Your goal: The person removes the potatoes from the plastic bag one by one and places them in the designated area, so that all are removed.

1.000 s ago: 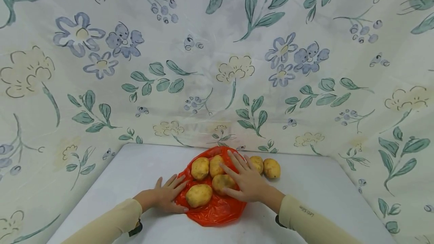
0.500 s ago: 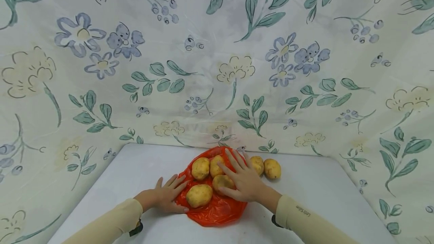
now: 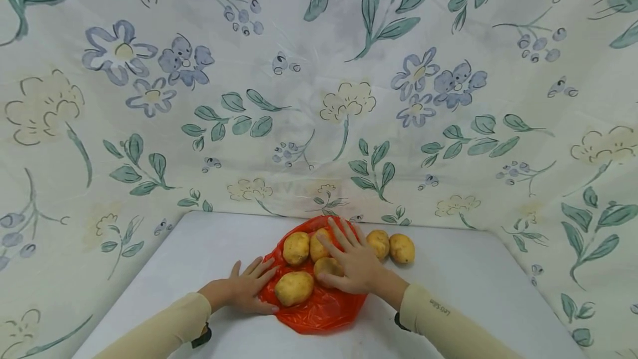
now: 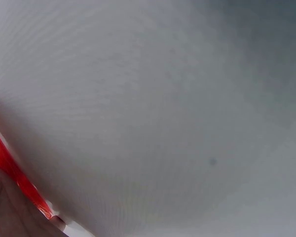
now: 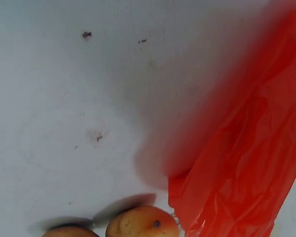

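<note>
A red plastic bag (image 3: 324, 314) lies spread on the white table, with several potatoes (image 3: 294, 288) on it. My left hand (image 3: 249, 291) rests flat at the bag's left edge, fingers spread and pointing toward the potatoes. In the left wrist view, part of that hand (image 4: 12, 210) shows beside a strip of the red bag (image 4: 22, 180). My right hand (image 3: 358, 263) lies over the bag's right side with straight, spread fingers, touching or just above the potatoes there; it partly covers a browner potato (image 3: 325, 270). The right wrist view shows crinkled bag (image 5: 237, 177) but no hand.
Two more potatoes, one (image 3: 377, 244) beside the other (image 3: 401, 249), sit on the white table (image 3: 463, 281) right of the bag. A floral cloth (image 3: 299, 98) hangs behind and along the sides. Small dark specks (image 5: 98, 137) mark the tabletop.
My right hand has slid slightly left over the bag and potatoes. The left hand, the bag and the potatoes stay about where they were.
</note>
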The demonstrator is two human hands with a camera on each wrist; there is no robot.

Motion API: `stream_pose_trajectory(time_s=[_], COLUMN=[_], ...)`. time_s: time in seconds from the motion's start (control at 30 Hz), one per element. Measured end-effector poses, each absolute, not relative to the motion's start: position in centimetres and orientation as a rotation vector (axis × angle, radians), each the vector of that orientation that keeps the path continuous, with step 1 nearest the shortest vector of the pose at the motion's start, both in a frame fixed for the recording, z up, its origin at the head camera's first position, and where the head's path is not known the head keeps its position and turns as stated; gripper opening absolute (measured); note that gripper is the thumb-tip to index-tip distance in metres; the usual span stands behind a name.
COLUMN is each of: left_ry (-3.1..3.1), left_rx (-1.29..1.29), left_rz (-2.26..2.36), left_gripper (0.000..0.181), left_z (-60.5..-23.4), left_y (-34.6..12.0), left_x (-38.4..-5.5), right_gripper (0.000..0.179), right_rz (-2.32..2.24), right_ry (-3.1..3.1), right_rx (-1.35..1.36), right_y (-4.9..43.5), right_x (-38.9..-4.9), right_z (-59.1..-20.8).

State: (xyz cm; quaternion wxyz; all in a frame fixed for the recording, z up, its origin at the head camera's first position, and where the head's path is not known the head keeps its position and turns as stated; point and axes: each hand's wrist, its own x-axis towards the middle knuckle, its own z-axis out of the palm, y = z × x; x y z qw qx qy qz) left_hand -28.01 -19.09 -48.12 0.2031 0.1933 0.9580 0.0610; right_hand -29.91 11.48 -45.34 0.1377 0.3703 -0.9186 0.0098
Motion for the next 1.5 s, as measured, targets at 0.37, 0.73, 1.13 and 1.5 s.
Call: stream_pose_trajectory(time_s=[0.37, 0.73, 1.13, 1.5], left_ry=[2.672, 2.687, 2.697, 2.668], left_rx=[0.547, 0.541, 0.550, 0.558], left_rz=[0.167, 0.172, 0.178, 0.239], left_gripper=[0.102, 0.101, 0.102, 0.108], left_z=[-48.0, -48.0, -48.0, -48.2], left_y=[-19.0, -19.0, -19.1, -19.3], left_x=[-28.0, -28.1, -27.9, -28.0], right_gripper=[0.085, 0.089, 0.080, 0.080], right_rz=[0.189, 0.241, 0.192, 0.210], right_ry=[-2.711, -2.698, -2.748, -2.748], right_rx=[1.220, 1.454, 1.554, 1.634], right_y=[9.8, 8.5, 7.0, 6.1], right_x=[-29.2, -28.8, -28.3, -28.0], right_z=[-45.3, -46.1, -46.4, -46.7])
